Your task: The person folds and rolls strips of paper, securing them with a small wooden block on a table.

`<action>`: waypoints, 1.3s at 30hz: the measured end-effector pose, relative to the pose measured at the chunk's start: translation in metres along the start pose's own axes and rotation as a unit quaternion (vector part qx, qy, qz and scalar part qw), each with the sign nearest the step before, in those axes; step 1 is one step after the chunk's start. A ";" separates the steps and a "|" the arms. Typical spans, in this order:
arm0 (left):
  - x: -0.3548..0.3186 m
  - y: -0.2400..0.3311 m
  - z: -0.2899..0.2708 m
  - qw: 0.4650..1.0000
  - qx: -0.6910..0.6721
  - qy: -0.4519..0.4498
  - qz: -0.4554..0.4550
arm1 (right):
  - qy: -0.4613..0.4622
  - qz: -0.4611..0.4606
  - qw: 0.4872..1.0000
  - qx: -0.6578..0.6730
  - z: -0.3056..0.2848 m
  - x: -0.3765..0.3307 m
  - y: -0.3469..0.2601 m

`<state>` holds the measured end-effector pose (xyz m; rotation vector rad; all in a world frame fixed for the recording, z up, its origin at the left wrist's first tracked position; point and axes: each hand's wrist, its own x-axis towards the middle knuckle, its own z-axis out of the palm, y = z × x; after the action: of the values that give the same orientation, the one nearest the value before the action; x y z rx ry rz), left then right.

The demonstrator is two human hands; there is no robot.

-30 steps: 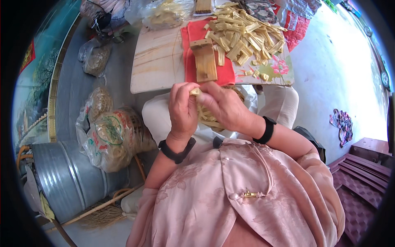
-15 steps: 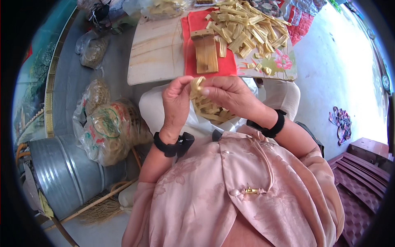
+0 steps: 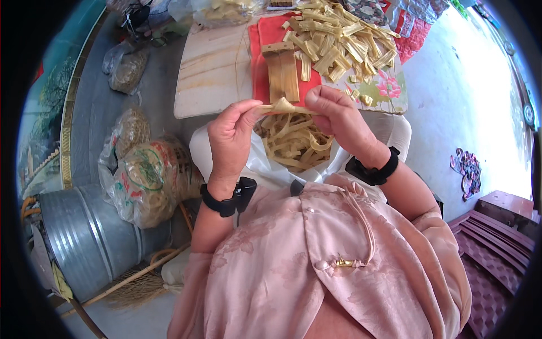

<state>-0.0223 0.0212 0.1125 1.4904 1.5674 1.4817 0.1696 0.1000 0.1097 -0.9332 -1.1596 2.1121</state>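
Between my hands a pale yellow, straw-like strip (image 3: pixel 284 105) is stretched sideways, with a folded, raised peak at its middle. My left hand (image 3: pixel 230 135) pinches one end between thumb and fingers. The other end runs to my right hand (image 3: pixel 343 121), whose thumb and fingers are closed on it. Just below lies a heap of long, curled strips (image 3: pixel 293 141) in a white plastic bag (image 3: pixel 261 165) at my lap. Beyond my hands, a wooden block with a crosspiece (image 3: pixel 282 73) lies on a red cloth (image 3: pixel 259 42).
The table (image 3: pixel 214 68) carries a pile of flat folded strips (image 3: pixel 339 42) and small folded pieces (image 3: pixel 366 100) near its front right edge. At left stand stuffed plastic bags (image 3: pixel 149 181), a metal tub (image 3: pixel 90 237) and a straw broom (image 3: pixel 132 288). Purple panels (image 3: pixel 491 260) are at right.
My hands have moved apart, the right one further to the right. The strip, looped up between my fingers before, is now pulled out lengthwise with a peak in the middle.
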 end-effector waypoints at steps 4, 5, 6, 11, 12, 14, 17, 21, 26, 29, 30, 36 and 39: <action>0.005 0.012 0.011 0.944 0.271 -0.040 0.186 | -0.037 -0.065 0.996 -0.040 0.004 0.005 0.016; 0.000 0.013 0.016 0.940 0.266 -0.119 0.177 | -0.056 -0.053 0.996 -0.037 0.008 0.003 0.022; -0.008 0.007 0.022 0.941 0.285 -0.143 0.114 | -0.079 -0.044 0.995 -0.036 0.012 0.004 0.025; -0.011 -0.014 0.014 0.905 0.350 -0.180 0.162 | -0.089 -0.011 0.981 -0.172 0.006 0.001 0.030; -0.009 -0.018 0.009 0.904 0.352 -0.179 0.162 | -0.108 -0.053 0.971 -0.204 0.007 0.000 0.032; 0.003 -0.029 -0.002 0.844 0.406 -0.150 0.317 | -0.126 -0.093 0.959 -0.236 0.011 -0.002 0.034; 0.018 -0.053 -0.014 0.850 0.385 -0.142 0.329 | -0.108 -0.160 0.945 -0.264 0.025 -0.002 0.028; 0.028 -0.062 -0.003 0.919 0.296 -0.122 0.229 | -0.036 -0.165 0.940 -0.295 0.022 0.013 0.017; 0.034 -0.052 0.009 0.968 -0.149 -0.162 -0.124 | 0.061 -0.117 0.935 -0.329 -0.008 0.043 0.006; 0.042 -0.052 0.009 0.960 -0.166 -0.155 -0.164 | 0.066 -0.135 0.938 -0.312 -0.009 0.048 0.004; 0.044 -0.053 0.010 0.960 -0.166 -0.155 -0.164 | 0.071 -0.145 0.934 -0.319 -0.009 0.051 0.004; 0.061 -0.058 0.014 0.982 -0.038 -0.124 -0.139 | 0.102 -0.187 0.916 -0.339 -0.005 0.065 -0.005; 0.064 -0.069 0.018 0.985 0.023 -0.105 -0.135 | 0.127 -0.234 0.883 -0.387 -0.008 0.078 0.008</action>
<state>-0.0479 0.0998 0.0637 1.3471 1.6092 1.1072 0.1281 0.1573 0.0759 -1.0680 -1.8971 1.0847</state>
